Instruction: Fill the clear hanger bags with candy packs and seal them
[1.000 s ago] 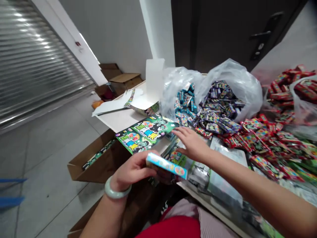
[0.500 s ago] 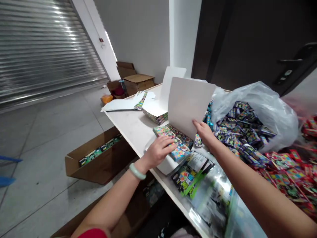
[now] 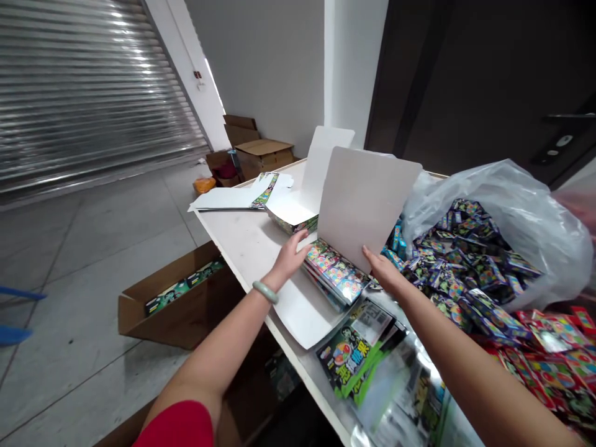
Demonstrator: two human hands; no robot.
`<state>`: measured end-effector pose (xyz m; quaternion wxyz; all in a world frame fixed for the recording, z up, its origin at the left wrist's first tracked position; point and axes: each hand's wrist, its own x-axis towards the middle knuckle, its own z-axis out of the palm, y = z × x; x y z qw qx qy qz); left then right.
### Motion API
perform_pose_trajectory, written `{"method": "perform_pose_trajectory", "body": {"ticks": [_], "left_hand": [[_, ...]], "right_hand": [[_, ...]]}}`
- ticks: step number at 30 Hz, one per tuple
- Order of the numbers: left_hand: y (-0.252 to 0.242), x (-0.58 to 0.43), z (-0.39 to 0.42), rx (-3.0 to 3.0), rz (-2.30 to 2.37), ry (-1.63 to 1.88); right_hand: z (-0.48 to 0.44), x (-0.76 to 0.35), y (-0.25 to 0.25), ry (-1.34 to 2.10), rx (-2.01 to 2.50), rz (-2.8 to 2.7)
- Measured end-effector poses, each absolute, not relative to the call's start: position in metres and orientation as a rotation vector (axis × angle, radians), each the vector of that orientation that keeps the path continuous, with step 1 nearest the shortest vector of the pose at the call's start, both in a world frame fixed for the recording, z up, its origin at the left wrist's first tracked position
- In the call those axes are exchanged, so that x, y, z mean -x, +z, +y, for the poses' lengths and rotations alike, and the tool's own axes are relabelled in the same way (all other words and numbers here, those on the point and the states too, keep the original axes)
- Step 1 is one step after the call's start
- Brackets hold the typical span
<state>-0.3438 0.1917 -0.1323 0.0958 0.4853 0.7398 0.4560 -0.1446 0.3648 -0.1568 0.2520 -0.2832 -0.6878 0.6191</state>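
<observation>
An unfolded white-inside cardboard display box lies on the table with a row of colourful candy packets on it. Its tall white lid panel stands up behind the packets. My right hand grips the lower right edge of this panel, thumb on the white face. My left hand is at the left end of the packet row, thumb and fingers apart, fingertips close to the packets. Behind it sits a second box with its white lid raised.
A clear plastic bag of dark packets stands right, red packets beside it. Printed pouches lie near the front edge. Flat white card sheets rest at the far left. An open carton stands on the floor.
My left hand has moved off the top of the packets to their left end, its fingers now apart. The packets sit in a neater row. My right hand stays on the panel.
</observation>
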Motion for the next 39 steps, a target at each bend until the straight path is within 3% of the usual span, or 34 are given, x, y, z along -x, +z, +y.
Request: {"method": "perform_pose_trajectory", "body": {"ticks": [9, 18, 22, 26, 28, 33, 39], "left_hand": [[-0.132, 0.389, 0.263, -1.223, 1.92, 1.15], [-0.142, 0.39, 0.252, -1.044, 1.862, 1.38], [-0.144, 0.401, 0.241, -0.926, 1.82, 1.472], [-0.145, 0.409, 0.237, -0.853, 1.77, 1.506], [-0.144, 0.41, 0.237, -0.788, 1.715, 1.532], [-0.137, 0.405, 0.238, -0.643, 1.698, 1.564], [-0.134, 0.404, 0.236, -0.519, 1.699, 1.59]], "right_hand": [[0.364, 0.16, -0.172, 1.956, 0.865, -1.665], [0.372, 0.147, -0.137, 1.921, 0.571, -1.932], [0.418, 0.137, -0.088, 1.389, 0.363, -2.282], [0.498, 0.155, -0.031, 0.71, 0.595, -1.903], [0.533, 0.177, -0.008, 0.56, 0.644, -1.896], [0.572, 0.244, 0.01, 0.829, 0.939, -1.98], [0.572, 0.26, -0.035, 0.985, 1.021, -1.945]]}}
